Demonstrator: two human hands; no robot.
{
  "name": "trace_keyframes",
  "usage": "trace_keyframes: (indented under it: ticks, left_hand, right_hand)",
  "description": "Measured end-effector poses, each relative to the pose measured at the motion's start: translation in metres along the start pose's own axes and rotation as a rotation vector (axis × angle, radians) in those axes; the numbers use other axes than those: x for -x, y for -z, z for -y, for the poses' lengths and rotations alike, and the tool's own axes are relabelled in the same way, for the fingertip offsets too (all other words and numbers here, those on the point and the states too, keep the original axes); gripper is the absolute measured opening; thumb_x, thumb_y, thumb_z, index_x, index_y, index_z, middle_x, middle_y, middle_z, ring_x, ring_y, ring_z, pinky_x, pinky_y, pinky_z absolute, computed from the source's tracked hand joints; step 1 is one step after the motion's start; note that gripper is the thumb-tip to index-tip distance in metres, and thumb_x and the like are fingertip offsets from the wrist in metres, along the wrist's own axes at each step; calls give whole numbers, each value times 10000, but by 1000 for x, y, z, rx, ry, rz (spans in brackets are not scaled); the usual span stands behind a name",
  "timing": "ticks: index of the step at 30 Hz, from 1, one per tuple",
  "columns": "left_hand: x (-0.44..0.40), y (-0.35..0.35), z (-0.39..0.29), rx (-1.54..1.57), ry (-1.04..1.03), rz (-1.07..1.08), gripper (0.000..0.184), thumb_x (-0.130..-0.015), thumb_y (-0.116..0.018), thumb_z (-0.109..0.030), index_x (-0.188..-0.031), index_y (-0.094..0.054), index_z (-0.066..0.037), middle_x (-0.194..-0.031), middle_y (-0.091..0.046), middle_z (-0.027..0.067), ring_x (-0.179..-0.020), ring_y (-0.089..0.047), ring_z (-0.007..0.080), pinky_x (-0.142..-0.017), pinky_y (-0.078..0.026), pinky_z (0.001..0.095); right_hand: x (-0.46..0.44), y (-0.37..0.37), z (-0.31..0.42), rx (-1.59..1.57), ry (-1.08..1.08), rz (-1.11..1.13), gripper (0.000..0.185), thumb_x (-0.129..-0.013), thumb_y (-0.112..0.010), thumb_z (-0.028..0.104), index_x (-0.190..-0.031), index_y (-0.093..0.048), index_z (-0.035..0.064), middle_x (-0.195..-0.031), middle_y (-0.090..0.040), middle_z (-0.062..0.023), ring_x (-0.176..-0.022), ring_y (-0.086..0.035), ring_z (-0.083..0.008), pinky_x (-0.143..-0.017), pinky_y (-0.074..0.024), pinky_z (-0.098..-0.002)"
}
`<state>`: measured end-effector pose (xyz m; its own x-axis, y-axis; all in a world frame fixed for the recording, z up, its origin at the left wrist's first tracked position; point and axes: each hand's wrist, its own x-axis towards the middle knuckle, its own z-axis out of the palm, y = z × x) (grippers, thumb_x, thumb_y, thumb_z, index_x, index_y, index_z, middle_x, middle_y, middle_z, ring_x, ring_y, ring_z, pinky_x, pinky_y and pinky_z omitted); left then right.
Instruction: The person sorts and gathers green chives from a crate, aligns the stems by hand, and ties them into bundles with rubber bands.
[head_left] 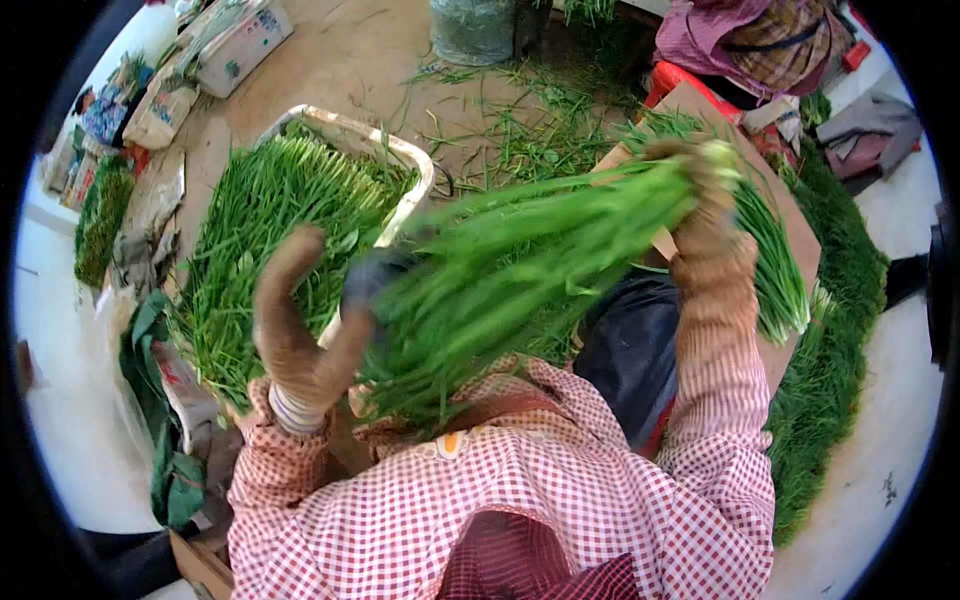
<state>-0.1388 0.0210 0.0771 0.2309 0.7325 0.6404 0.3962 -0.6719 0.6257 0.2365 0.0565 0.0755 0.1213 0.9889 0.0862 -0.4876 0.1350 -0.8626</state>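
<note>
A brown glove covers my right hand [700,195], which is closed around the pale stem ends of a big bunch of long green leaves [540,260]. The leaves stretch left across my lap, blurred by motion. My left hand [305,335], also gloved, is raised with thumb and fingers apart beside the leaf tips, holding nothing. Just beyond it, a white-rimmed basin [421,165] is filled with more green stalks [270,200]. Under my right forearm, further stalks [775,270] lie on a brown board [800,225].
Loose green scraps [540,125] litter the floor ahead. A plastic-wrapped container [472,30] stands at the top. Long heaps of greens [835,370] line the right side. Another person [760,45] is at the upper right. A white box [240,50] lies at the upper left.
</note>
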Motion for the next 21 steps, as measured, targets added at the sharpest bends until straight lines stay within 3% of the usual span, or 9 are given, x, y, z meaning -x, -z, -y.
trace_keyframes:
  ticks: [2,4,8,9,11,14,15,18,21]
  left_hand:
    - [-5,-7,-15,-118,-109,-123,368,-733,-670,-3,-1079,-555,39,-1073,-609,182,-1004,-601,328,-890,-483,422]
    - [-28,-22,-35,246,-375,341,204,-708,-662,-2,-908,-622,17,-837,-636,158,-791,-639,323,-697,-530,422]
    - [0,-89,-50,636,-172,822,317,-772,-661,-145,-1053,-608,-11,-923,-656,162,-851,-636,326,-733,-516,389]
    - [-1,-97,-55,620,-17,995,544,-763,-698,-214,-1217,-502,12,-1040,-638,196,-963,-624,335,-827,-507,373]
    - [10,-128,-49,770,145,918,785,-751,-731,-205,-1389,-324,7,-1230,-557,211,-1122,-562,292,-891,-478,379]
    - [27,-196,-29,1333,521,709,909,-746,-715,-197,-1448,-169,-4,-1428,-376,182,-1294,-395,277,-1005,-385,380]
    - [-4,-175,-44,1390,687,697,804,-784,-660,-215,-1435,-231,-20,-1409,-403,167,-1281,-402,258,-1072,-311,371]
    - [-22,-193,-48,1818,697,292,652,-824,-641,-421,-1307,-423,-40,-1323,-488,146,-1225,-452,241,-1075,-317,386]
    - [-35,-203,-22,1934,813,14,738,-759,-680,-573,-1231,-484,-42,-1223,-546,160,-1144,-518,295,-1038,-384,449]
  right_hand:
    - [-22,16,-25,571,-26,-116,284,-884,-636,337,-973,-568,75,-818,-664,-71,-789,-629,-175,-706,-537,-334]
    - [-52,18,-51,482,211,-141,246,-880,-634,219,-1048,-538,67,-835,-646,-60,-707,-610,-166,-589,-513,-299]
    - [-55,-34,-33,-16,330,-309,314,-838,-659,120,-1111,-504,99,-814,-605,-58,-689,-601,-177,-560,-528,-346]
    - [-63,-23,-24,-227,77,-126,279,-846,-658,134,-1087,-518,137,-870,-608,-71,-695,-609,-203,-564,-542,-390]
    - [-54,-28,-26,-169,344,-323,212,-874,-640,196,-1034,-534,106,-938,-606,-75,-732,-619,-237,-599,-557,-427]
    - [-21,-54,-26,-148,299,-392,307,-918,-580,311,-1046,-523,39,-999,-600,-112,-815,-628,-267,-709,-570,-444]
    - [-10,-54,-29,-19,356,-351,330,-923,-576,325,-1077,-518,40,-1012,-594,-120,-849,-621,-261,-747,-567,-436]
    - [19,-65,-53,-74,427,-412,359,-918,-583,344,-1081,-524,29,-1020,-593,-113,-942,-604,-256,-828,-542,-423]
    - [54,-74,-67,-293,418,-497,356,-910,-597,340,-1062,-543,23,-1027,-604,-114,-1013,-592,-264,-900,-514,-442]
